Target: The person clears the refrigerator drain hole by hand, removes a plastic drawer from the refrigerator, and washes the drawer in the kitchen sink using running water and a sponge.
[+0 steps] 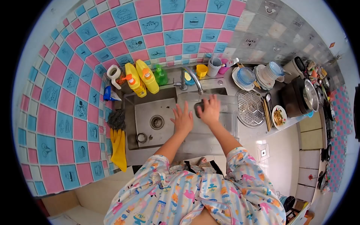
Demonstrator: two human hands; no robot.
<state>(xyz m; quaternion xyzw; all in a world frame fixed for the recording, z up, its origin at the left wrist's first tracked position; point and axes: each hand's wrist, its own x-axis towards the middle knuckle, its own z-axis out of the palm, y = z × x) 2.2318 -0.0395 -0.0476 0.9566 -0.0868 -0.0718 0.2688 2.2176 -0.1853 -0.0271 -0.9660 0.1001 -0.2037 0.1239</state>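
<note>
A clear, see-through panel point(225, 123) lies over the right basin of the steel sink, under the faucet point(189, 79). My left hand point(182, 120) is over its left part, fingers spread and holding nothing; whether the palm touches the surface is hard to tell. Against the panel's upper middle, my right hand point(210, 111) grips a dark scouring pad point(198, 108), which shows at the left of the fingers. The left basin point(144, 120) holds a small round metal drain strainer point(141, 137) near its front left corner.
Behind the sink stand yellow detergent bottles point(148, 77), a green pump bottle point(161, 75) and a yellow cup point(201, 70). Yellow gloves point(118, 148) hang at the left. To the right are a perforated steamer rack point(251, 107), chopsticks point(267, 114), stacked dishes point(245, 77) and a plate of food point(279, 116).
</note>
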